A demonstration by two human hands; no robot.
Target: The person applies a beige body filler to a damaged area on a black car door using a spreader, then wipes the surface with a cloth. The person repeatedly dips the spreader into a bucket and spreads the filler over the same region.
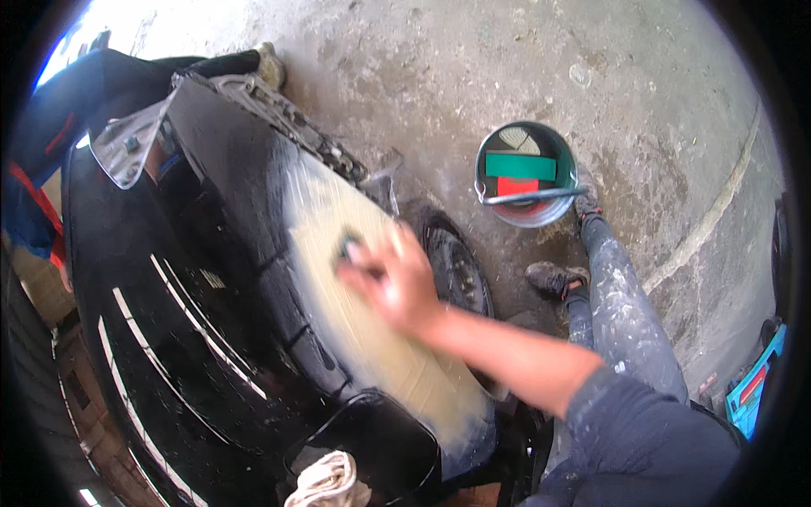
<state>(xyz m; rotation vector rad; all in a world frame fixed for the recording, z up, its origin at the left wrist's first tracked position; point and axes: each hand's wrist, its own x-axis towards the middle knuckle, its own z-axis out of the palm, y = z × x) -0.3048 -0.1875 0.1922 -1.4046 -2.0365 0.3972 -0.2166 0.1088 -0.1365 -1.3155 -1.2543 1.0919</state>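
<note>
My right hand (384, 275) is closed on a small dark pad (348, 243), pressed to a pale beige filler patch (397, 380) on the dark fender of a black car. The hand is slightly blurred. The glossy black hood (169, 355) spreads to the left of the patch. A crumpled cream cloth (325, 486) lies at the bottom edge. My left hand is not in view.
A metal bucket (524, 211) holding green and red items stands on the concrete floor (659, 110) by my feet. A wheel (448, 262) is beside the fender. A co-worker in dark clothing (76, 118) is at upper left. A turquoise object (752, 380) is at right.
</note>
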